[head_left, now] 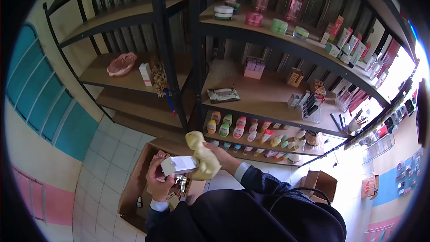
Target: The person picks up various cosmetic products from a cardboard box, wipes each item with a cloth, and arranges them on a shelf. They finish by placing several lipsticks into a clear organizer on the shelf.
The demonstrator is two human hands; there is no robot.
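Note:
My left hand is closed round a small white box, its fingers along the left end and underside. In my right hand is a crumpled pale yellow cloth, bunched against the right end of the box. Both hands are above an open cardboard box on the floor. Inside it lie several small packages and a small dark bottle. Part of its contents is hidden by my left hand and the white box.
Dark-framed shelves stand ahead, bearing bottles, jars and cartons. A pink basket and a white carton sit on the left unit. A wipes pack lies on the middle shelf. Another cardboard box stands on the floor at right.

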